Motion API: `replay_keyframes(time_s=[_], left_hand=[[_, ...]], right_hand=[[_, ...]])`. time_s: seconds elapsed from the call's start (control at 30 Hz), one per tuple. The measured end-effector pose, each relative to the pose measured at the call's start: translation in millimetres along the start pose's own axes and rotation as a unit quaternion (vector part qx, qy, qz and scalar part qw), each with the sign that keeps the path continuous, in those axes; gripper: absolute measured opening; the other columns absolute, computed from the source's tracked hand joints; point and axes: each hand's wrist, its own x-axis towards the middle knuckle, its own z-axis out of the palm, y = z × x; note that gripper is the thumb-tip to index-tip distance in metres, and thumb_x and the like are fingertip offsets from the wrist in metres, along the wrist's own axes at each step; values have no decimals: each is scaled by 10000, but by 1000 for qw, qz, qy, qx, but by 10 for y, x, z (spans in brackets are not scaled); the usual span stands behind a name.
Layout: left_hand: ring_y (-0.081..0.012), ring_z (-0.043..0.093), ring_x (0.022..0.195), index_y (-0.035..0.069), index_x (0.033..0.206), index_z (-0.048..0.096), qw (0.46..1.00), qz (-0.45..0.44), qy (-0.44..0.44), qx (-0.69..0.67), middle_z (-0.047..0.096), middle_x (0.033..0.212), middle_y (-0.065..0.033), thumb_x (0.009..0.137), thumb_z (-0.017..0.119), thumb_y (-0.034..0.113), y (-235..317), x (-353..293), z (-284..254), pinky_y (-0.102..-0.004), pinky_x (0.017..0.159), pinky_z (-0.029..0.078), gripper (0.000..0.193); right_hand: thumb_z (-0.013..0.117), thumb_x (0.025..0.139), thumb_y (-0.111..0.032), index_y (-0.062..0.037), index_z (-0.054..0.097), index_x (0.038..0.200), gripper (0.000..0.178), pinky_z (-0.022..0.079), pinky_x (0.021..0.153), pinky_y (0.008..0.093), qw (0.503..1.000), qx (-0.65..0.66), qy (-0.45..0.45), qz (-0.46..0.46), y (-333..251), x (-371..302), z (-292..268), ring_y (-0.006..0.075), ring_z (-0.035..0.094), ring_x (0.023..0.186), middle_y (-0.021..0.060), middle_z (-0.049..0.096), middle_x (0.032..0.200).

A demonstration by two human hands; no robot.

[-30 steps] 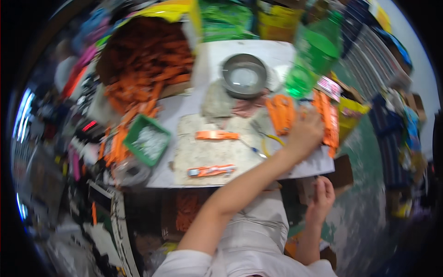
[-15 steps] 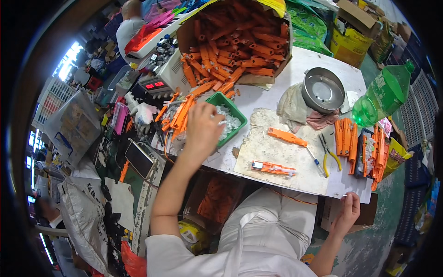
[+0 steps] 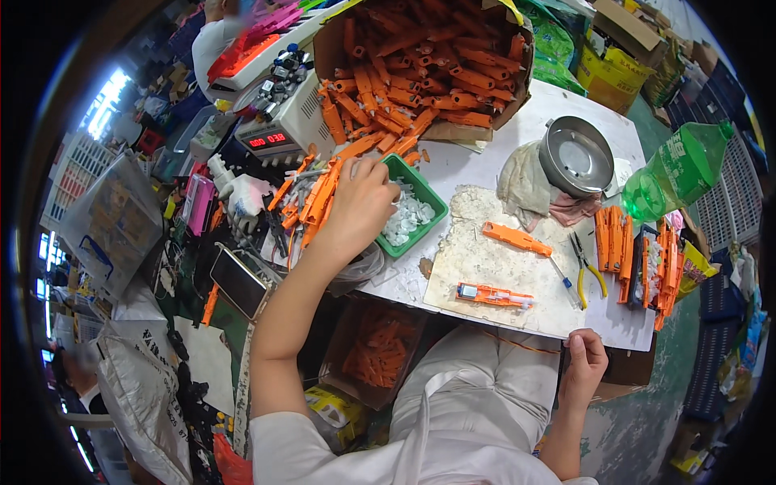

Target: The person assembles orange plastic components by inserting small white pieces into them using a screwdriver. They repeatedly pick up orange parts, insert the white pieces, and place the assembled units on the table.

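My left hand (image 3: 362, 200) hovers by the left rim of a green tray (image 3: 438, 212) of small translucent white pieces (image 3: 411, 214). Its fingers curl over loose orange plastic housings (image 3: 319, 198); the fingertips are hidden, so what they grip cannot be made out. At the table's front edge my right hand (image 3: 586, 364) is closed, thumb against fingers, any small piece between them too small to name. Between the hands, on a worn pale board (image 3: 453, 259), lie an orange housing (image 3: 517, 238), an open orange housing with parts inside (image 3: 495, 296) and a screwdriver (image 3: 568, 283).
Yellow-handled pliers (image 3: 594, 271) lie right of the board, near stacked orange housings (image 3: 614, 246). Behind stand a metal bowl (image 3: 575, 158), a green bottle (image 3: 679, 174) and a large carton (image 3: 505, 129) of orange housings. A power supply (image 3: 283, 129) and a phone (image 3: 240, 279) are at left.
My left hand has shifted slightly toward the orange housings beside the tray. My right hand has moved left along the table edge; the small white piece at its fingertips is no longer clearly visible.
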Motion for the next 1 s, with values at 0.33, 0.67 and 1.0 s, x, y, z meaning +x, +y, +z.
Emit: replay_keyframes(time_s=[0.33,0.67,1.0], left_hand=[[-240,483,1035,71,745,692,994,73,-34,72,546,897,-65,691,681,136,158,83,266,-438,1022,308,85],[-250,493,1031,46,710,636,1000,23,11,14,555,894,-71,693,684,103,197,32,155,-403,969,343,76],[-136,593,984,22,854,588,570,-139,-108,-803,647,1021,-108,843,664,55,1418,-372,12,-289,902,444,84]], right_hand=[[653,853,-103,-3,598,829,117,362,677,200,1000,-13,9,-8,-51,-20,47,65,474,734,-4,557,790],[652,842,-58,13,609,843,83,364,678,191,1000,-18,-24,3,-51,-88,87,69,481,744,5,562,809],[693,781,-9,1,648,880,108,479,774,305,954,-77,-118,-266,-395,113,636,218,623,839,120,661,895]])
